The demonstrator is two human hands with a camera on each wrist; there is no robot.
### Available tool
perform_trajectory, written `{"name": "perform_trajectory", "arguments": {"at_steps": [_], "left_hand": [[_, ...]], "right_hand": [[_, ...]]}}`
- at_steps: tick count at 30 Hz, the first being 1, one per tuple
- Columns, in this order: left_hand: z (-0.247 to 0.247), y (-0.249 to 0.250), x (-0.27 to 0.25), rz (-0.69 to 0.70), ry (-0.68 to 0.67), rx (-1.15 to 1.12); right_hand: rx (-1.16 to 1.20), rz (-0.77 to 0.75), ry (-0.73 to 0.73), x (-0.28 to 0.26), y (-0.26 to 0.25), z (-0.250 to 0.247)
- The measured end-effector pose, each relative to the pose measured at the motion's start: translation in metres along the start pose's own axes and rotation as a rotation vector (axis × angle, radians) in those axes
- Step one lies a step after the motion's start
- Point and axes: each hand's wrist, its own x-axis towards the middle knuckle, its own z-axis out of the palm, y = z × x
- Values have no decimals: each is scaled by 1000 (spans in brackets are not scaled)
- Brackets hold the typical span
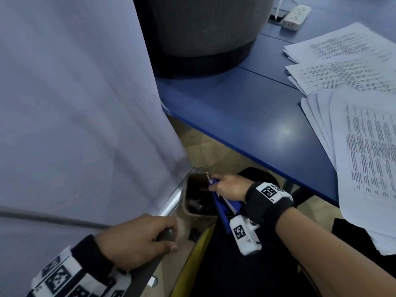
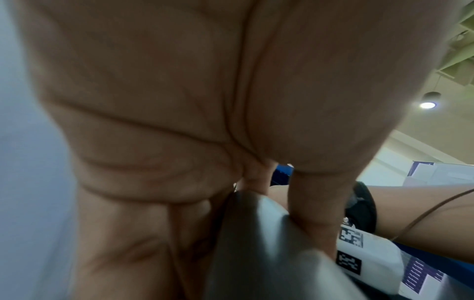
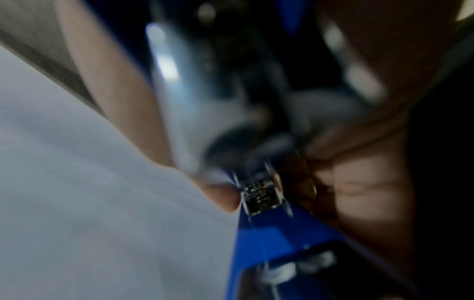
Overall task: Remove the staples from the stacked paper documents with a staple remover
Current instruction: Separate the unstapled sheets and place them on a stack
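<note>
Below a blue table (image 1: 246, 116) strewn with stapled documents (image 1: 364, 146), the right hand (image 1: 230, 187) grips a blue staple remover (image 1: 213, 182) over a small bin (image 1: 199, 198), probably dropping a staple; best released well inside. The left hand (image 1: 137, 239) clasps a metal rail (image 1: 171, 203).

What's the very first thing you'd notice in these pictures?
A big pale cloth panel fills the whole left side, with the left hand gripping a silver bar at its bottom edge. Low in the middle, the right hand holds a blue staple remover over a small bin. Printed papers lie spread on the blue table at right.
</note>
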Motion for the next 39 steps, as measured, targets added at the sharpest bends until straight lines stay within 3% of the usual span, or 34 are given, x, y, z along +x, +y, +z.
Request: {"name": "perform_trajectory", "arguments": {"at_steps": [3,6,13,15,19,24,27,30,33,35,39], "left_hand": [[-7,4,7,-20,32,12],[-28,21,23,5,147,32],[-92,129,80,246,681,22],[-107,167,97,300,759,-9],[-120,238,152,296,728,-21],[-118,290,247,-22,416,116],[-116,305,282,-196,391,214],[-113,320,291,-293,429,225],[-114,329,294,-331,467,96],[-111,334,290,-274,528,-20],[-97,336,271,-81,797,-226]], "right_hand": [[21,-37,37,-13,3,-7],[72,-125,135,-33,7,-21],[287,-382,380,-126,38,-48],[383,-417,455,-157,49,-60],[403,-343,706,-204,82,-102],[331,-121,905,-244,138,-157],[253,-9,924,-257,168,-179],[222,82,901,-260,190,-190],[240,131,866,-249,207,-192],[240,137,848,-239,212,-192],[254,130,853,-232,215,-193]]}}
